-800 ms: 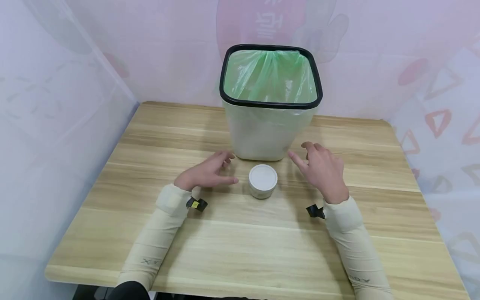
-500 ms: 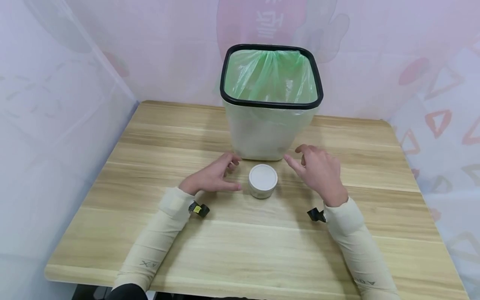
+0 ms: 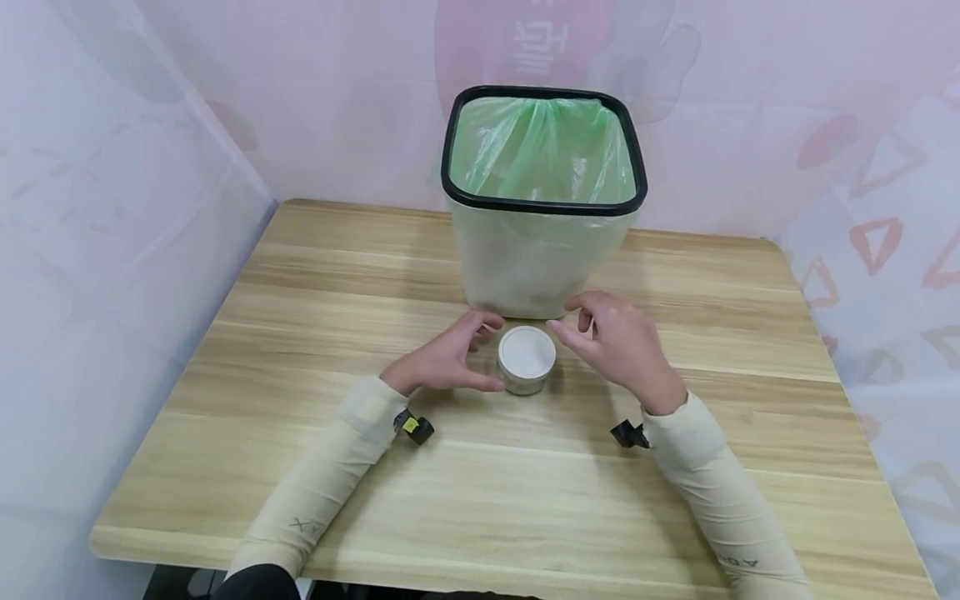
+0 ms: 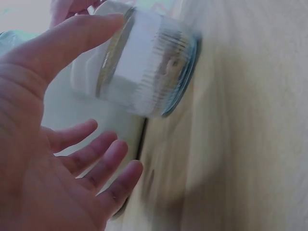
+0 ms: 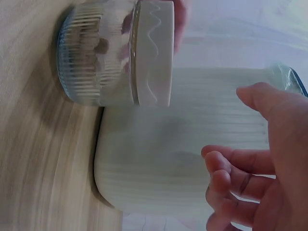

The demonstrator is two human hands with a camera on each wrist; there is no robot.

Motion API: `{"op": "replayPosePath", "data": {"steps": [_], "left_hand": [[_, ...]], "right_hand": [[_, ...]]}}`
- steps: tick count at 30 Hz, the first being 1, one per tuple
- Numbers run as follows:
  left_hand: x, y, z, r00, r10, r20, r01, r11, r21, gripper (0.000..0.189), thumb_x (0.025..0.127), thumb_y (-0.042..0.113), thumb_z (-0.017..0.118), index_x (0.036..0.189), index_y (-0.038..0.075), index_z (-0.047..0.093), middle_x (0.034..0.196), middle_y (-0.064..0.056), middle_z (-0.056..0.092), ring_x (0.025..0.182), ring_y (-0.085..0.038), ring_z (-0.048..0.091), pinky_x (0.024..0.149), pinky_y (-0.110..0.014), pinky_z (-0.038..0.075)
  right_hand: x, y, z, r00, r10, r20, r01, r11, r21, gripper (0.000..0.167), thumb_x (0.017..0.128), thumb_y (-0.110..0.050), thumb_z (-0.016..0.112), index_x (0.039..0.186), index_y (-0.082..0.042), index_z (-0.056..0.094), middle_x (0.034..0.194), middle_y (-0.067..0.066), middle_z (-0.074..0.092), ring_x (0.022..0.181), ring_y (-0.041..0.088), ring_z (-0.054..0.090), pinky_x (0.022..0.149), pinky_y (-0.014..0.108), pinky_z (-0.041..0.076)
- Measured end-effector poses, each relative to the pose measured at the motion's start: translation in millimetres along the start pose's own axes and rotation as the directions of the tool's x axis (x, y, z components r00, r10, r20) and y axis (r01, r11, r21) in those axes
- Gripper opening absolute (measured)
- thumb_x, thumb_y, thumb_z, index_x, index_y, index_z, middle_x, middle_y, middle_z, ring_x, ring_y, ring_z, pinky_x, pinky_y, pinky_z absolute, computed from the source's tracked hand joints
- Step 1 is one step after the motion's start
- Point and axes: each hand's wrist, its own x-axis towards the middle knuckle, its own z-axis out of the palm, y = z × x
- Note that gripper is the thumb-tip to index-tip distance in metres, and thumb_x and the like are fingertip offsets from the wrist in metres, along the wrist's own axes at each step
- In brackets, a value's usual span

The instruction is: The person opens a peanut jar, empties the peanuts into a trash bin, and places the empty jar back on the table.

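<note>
Lidded jar [image 3: 527, 358] stands between left hand [image 3: 448, 358] and right hand [image 3: 621, 343], fingers relaxed on both.

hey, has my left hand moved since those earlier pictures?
Yes. In the head view, the left hand has shifted to the right, closer to the jar, which sits where it did.
</note>
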Motion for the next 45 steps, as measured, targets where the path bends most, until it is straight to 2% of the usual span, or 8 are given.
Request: {"op": "replayPosePath", "data": {"steps": [4, 10, 14, 21, 28, 37, 45], "left_hand": [[3.7, -0.7, 6.6, 1.000, 0.014, 0.004, -0.014, 1.000, -0.011, 0.102, 0.074, 0.031, 0.097, 0.154, 0.007, 0.038, 0.153, -0.012, 0.044, 0.142, -0.031, 0.048, 0.120, -0.047, 0.045], [9.1, -0.6, 15.3, 0.997, 0.075, 0.000, -0.075, 0.996, -0.056, 0.102, 0.074, 0.025, 0.097, 0.154, 0.006, 0.036, 0.152, -0.011, 0.044, 0.141, -0.026, 0.050, 0.121, -0.042, 0.045], [11.6, -0.7, 19.4, 0.995, 0.097, 0.005, -0.096, 0.991, -0.095, 0.103, 0.074, 0.021, 0.097, 0.155, 0.006, 0.034, 0.153, -0.011, 0.042, 0.142, -0.026, 0.051, 0.123, -0.040, 0.044], [16.0, -1.5, 23.8, 0.995, 0.095, -0.010, -0.095, 0.987, -0.128, 0.103, 0.072, 0.018, 0.098, 0.154, 0.006, 0.036, 0.150, -0.012, 0.043, 0.141, -0.028, 0.051, 0.123, -0.041, 0.043], [19.2, -1.9, 28.9, 0.997, 0.064, -0.031, -0.067, 0.991, -0.116, 0.101, 0.073, 0.020, 0.098, 0.153, 0.007, 0.038, 0.149, -0.011, 0.045, 0.140, -0.027, 0.051, 0.126, -0.043, 0.038], [23.1, -0.8, 36.3, 0.998, 0.050, -0.050, -0.056, 0.989, -0.140, 0.100, 0.072, 0.018, 0.098, 0.152, 0.007, 0.039, 0.149, -0.012, 0.050, 0.135, -0.028, 0.053, 0.122, -0.047, 0.040], [24.2, -2.0, 41.0, 0.996, 0.066, -0.067, -0.077, 0.980, -0.184, 0.104, 0.068, 0.013, 0.098, 0.153, 0.007, 0.038, 0.145, -0.014, 0.054, 0.130, -0.028, 0.056, 0.119, -0.045, 0.044]], "right_hand": [[0.9, -5.3, 1.8, 0.999, -0.007, 0.046, 0.006, 1.000, 0.025, 0.049, 0.093, -0.051, 0.075, 0.116, -0.008, 0.075, 0.087, 0.003, 0.069, 0.073, 0.018, 0.062, 0.062, 0.033, 0.050], [0.6, -12.1, 5.8, 0.993, -0.018, 0.116, 0.017, 1.000, 0.008, 0.057, 0.090, -0.057, 0.076, 0.123, -0.011, 0.072, 0.099, 0.004, 0.072, 0.088, 0.023, 0.070, 0.068, 0.037, 0.055], [-0.2, -15.3, 10.7, 0.991, -0.041, 0.131, 0.045, 0.998, -0.034, 0.061, 0.086, -0.062, 0.077, 0.124, -0.014, 0.071, 0.106, 0.005, 0.073, 0.092, 0.023, 0.071, 0.069, 0.041, 0.057], [0.3, -20.2, 20.4, 0.988, -0.082, 0.132, 0.094, 0.992, -0.088, 0.070, 0.082, -0.070, 0.076, 0.126, -0.016, 0.071, 0.118, 0.005, 0.071, 0.101, 0.027, 0.072, 0.073, 0.048, 0.062], [-0.4, -20.9, 29.6, 0.985, -0.119, 0.124, 0.131, 0.987, -0.094, 0.075, 0.078, -0.071, 0.079, 0.126, -0.015, 0.070, 0.113, 0.006, 0.067, 0.089, 0.026, 0.068, 0.068, 0.044, 0.059], [-2.4, -24.0, 35.6, 0.985, -0.144, 0.092, 0.152, 0.985, -0.086, 0.077, 0.073, -0.069, 0.082, 0.126, -0.015, 0.070, 0.111, 0.006, 0.065, 0.093, 0.027, 0.067, 0.071, 0.047, 0.060], [-3.6, -26.5, 37.3, 0.983, -0.127, 0.131, 0.138, 0.987, -0.084, 0.082, 0.072, -0.072, 0.081, 0.131, -0.017, 0.068, 0.116, 0.005, 0.063, 0.097, 0.029, 0.066, 0.070, 0.048, 0.060]]}}
